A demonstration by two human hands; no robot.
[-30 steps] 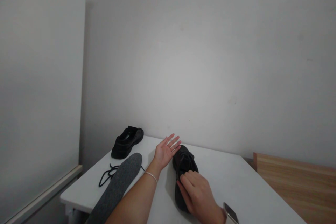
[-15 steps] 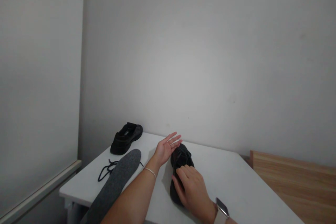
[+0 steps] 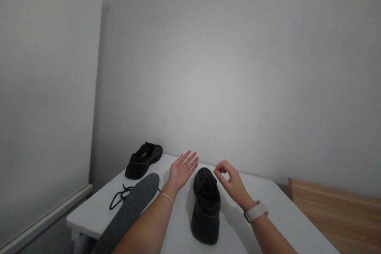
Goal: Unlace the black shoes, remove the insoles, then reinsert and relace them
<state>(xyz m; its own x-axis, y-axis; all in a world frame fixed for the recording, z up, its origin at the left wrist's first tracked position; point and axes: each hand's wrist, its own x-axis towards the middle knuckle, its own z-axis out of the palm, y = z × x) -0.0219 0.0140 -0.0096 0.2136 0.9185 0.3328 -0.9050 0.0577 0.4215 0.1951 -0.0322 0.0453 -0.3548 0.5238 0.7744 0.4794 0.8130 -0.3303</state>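
Observation:
A black lace-up shoe (image 3: 205, 214) stands on the white table (image 3: 178, 226), heel toward me and toe toward the wall. Left of its toe, my left hand (image 3: 182, 172) is open, palm up and fingers spread, holding nothing. On the other side, my right hand (image 3: 228, 176) hovers just off the shoe with curled fingers and the thumb tip brought to them. I see nothing between those fingertips. A second black shoe (image 3: 143, 159) sits at the table's far left corner.
A long grey felt-like piece with a rounded end (image 3: 135, 202) extends beside my left forearm. Partly behind it lies a black shoelace (image 3: 117, 198). The wall (image 3: 190, 67) rises behind the table, and a wood-grain panel (image 3: 333, 210) is at the right.
My right hand has left the shoe's opening and moved up and to the right, clear of the shoe. My left hand has shifted slightly left, away from the toe.

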